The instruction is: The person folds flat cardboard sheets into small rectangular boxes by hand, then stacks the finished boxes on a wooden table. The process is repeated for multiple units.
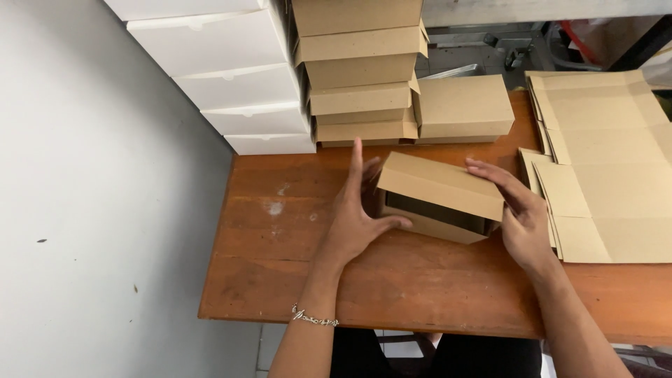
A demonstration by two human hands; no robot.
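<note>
A: Where do we find the brown cardboard box (pixel 439 198)?

B: We see it on the wooden table (pixel 294 238), just in front of the stack of brown boxes (pixel 360 70) at the table's far edge. Its long axis runs left to right across the table, skewed slightly, with the right end nearer to us. The lid is hinged partly open; the dark opening faces us.

A: How do we describe the left hand (pixel 355 218)?

B: It is flat against the box's left end. Fingers are straight and spread, index pointing away from us, thumb lying along the lower front edge.

A: And the right hand (pixel 519 213)?

B: It rests at the box's right end. Fingers are extended and close together, lying on the lid's top corner.

A: What lies beside the box?

B: Right of it, flat unfolded cardboard sheets (pixel 609 168). Behind it, a single closed brown box (pixel 463 108). Left of the brown stack, a stack of white boxes (pixel 238 84).
</note>
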